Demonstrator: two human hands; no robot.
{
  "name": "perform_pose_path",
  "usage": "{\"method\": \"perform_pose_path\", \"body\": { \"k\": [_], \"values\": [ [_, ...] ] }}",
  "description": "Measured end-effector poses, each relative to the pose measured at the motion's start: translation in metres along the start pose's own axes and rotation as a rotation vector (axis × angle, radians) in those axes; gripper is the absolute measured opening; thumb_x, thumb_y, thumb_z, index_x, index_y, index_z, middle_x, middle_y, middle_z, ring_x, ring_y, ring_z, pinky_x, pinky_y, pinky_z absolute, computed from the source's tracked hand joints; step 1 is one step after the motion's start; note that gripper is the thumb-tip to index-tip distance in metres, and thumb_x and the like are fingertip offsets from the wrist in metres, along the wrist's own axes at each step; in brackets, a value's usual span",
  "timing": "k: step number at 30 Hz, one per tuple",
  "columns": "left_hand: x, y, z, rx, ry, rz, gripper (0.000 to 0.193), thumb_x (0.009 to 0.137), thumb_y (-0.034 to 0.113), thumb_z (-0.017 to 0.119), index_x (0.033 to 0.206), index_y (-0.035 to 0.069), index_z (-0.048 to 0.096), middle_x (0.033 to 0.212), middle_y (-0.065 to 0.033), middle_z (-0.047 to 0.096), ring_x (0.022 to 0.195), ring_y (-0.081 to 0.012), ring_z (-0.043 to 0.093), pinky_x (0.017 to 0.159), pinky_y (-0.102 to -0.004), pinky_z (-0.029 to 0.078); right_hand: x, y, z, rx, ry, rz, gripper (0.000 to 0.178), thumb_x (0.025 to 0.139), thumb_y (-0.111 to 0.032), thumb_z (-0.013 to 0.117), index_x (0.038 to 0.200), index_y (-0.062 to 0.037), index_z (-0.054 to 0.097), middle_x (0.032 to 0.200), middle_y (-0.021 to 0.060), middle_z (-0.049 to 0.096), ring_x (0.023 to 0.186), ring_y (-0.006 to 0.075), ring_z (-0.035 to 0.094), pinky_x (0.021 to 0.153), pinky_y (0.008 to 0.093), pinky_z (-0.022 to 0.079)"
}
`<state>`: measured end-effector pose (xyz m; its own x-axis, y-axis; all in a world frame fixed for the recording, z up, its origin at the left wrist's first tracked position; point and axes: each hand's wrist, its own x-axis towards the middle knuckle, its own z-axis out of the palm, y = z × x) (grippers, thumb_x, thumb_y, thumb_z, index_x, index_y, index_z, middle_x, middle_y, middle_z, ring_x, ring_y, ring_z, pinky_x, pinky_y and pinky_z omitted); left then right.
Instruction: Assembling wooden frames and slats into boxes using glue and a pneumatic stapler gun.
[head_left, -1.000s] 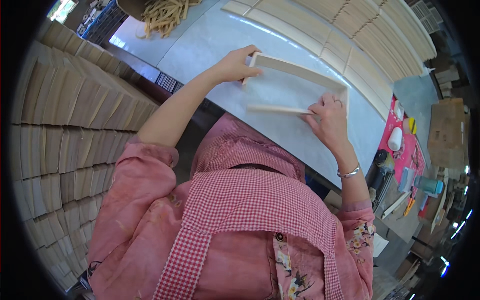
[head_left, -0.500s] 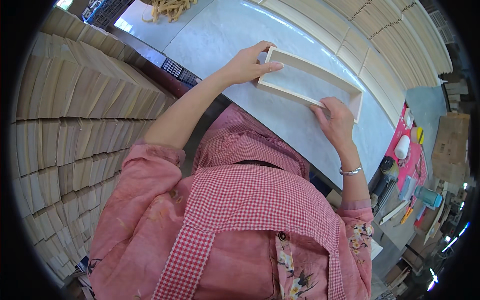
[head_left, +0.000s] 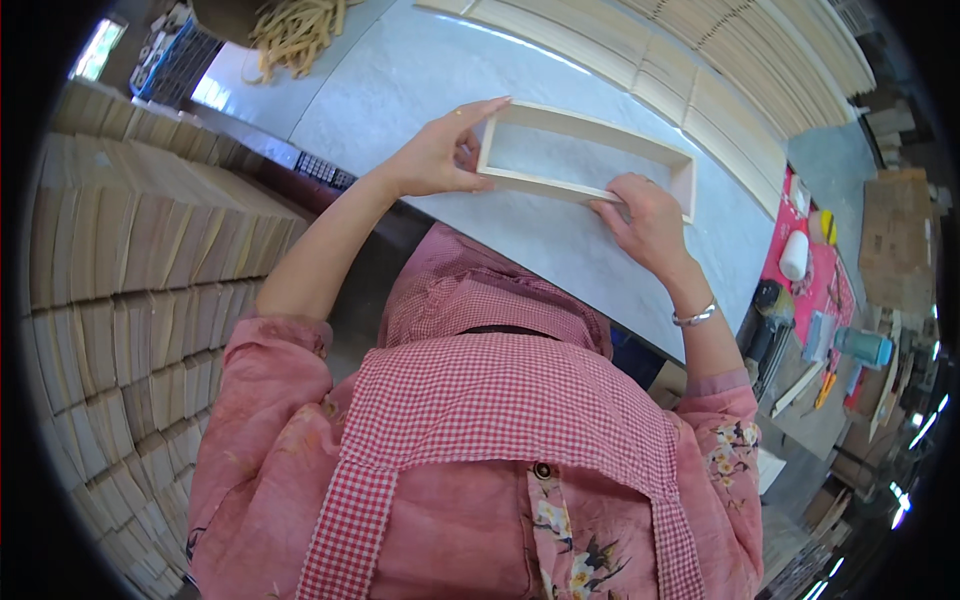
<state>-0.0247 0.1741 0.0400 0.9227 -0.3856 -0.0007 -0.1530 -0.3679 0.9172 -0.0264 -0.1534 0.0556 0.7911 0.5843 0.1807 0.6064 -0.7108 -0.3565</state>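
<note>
A long, narrow rectangular frame of pale bare wood (head_left: 545, 185) sits over the light marbled tabletop (head_left: 400, 90), its middle see-through to the table. My left hand (head_left: 437, 152) spans its short left end, with the thumb at the near corner and a fingertip at the far corner. The other fingers of that hand curl beside the end piece. My right hand (head_left: 648, 222) pinches the near long side close to the right end, its thumb on the side toward me. Whether the frame rests fully on the table I cannot tell.
Stacked thin wooden strips (head_left: 740, 60) line the table's far side. Tan bands (head_left: 300, 38) lie in a heap at far left. Tall wood stacks (head_left: 130, 220) rise at my left. At right are a white bottle (head_left: 795, 256), yellow tape (head_left: 823, 227) and a teal bottle (head_left: 862, 347).
My left thumb has moved from over the frame's end piece down to its near corner, and that hand has spread along the end. My right hand keeps its grip. The whole view has shifted slightly.
</note>
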Motion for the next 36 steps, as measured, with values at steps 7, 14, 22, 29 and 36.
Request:
{"method": "perform_pose_path", "body": {
  "k": [7, 14, 22, 29, 36],
  "values": [
    [0.028, 0.016, -0.037, -0.366, -0.067, -0.332, 0.072, 0.081, 0.009, 0.083, 0.145, 0.000, 0.050, 0.090, -0.0100, 0.066, 0.071, -0.0136, 0.059, 0.073, -0.0237, 0.057, 0.037, 0.024, -0.059, 0.308, 0.472, 0.151, 0.021, 0.089, -0.020, 0.071, 0.102, -0.0035, 0.070, 0.094, 0.0040, 0.073, 0.081, 0.0191, 0.065, 0.077, 0.0300, 0.051],
    [0.053, 0.012, -0.066, -0.534, -0.207, -0.488, 0.035, 0.092, 0.017, 0.076, 0.116, -0.004, 0.063, 0.085, -0.0074, 0.065, 0.072, -0.0112, 0.063, 0.070, -0.0213, 0.057, 0.002, 0.074, -0.061, 0.255, 0.763, 0.468, 0.019, 0.093, -0.018, 0.069, 0.104, -0.0032, 0.071, 0.093, 0.0053, 0.073, 0.082, 0.0180, 0.065, 0.079, 0.0295, 0.051],
    [0.056, 0.018, -0.067, -0.551, -0.195, -0.536, 0.030, 0.092, 0.017, 0.075, 0.112, -0.001, 0.063, 0.085, -0.0053, 0.063, 0.069, -0.0106, 0.063, 0.071, -0.0210, 0.059, -0.009, 0.065, -0.036, 0.317, 0.671, 0.488, 0.022, 0.090, -0.015, 0.070, 0.109, -0.0029, 0.070, 0.109, 0.0088, 0.071, 0.096, 0.0217, 0.065, 0.085, 0.0315, 0.051],
    [0.042, 0.017, -0.056, -0.503, -0.145, -0.471, 0.055, 0.090, 0.016, 0.077, 0.137, -0.005, 0.055, 0.090, -0.0085, 0.062, 0.071, -0.0131, 0.063, 0.072, -0.0224, 0.060, -0.001, 0.002, -0.014, -0.114, 0.668, 0.141, 0.033, 0.083, -0.012, 0.072, 0.116, -0.0053, 0.069, 0.133, 0.0094, 0.063, 0.120, 0.0283, 0.057, 0.099, 0.0365, 0.046],
    [0.035, 0.031, -0.049, -0.336, -0.123, -0.389, 0.077, 0.084, 0.015, 0.083, 0.149, -0.003, 0.045, 0.105, -0.0167, 0.059, 0.075, -0.0179, 0.063, 0.073, -0.0242, 0.060, -0.006, -0.040, 0.018, -0.201, 0.567, 0.070, 0.049, 0.079, -0.008, 0.072, 0.127, -0.0075, 0.065, 0.147, 0.0133, 0.052, 0.135, 0.0338, 0.047, 0.110, 0.0445, 0.036]
  ]
}}
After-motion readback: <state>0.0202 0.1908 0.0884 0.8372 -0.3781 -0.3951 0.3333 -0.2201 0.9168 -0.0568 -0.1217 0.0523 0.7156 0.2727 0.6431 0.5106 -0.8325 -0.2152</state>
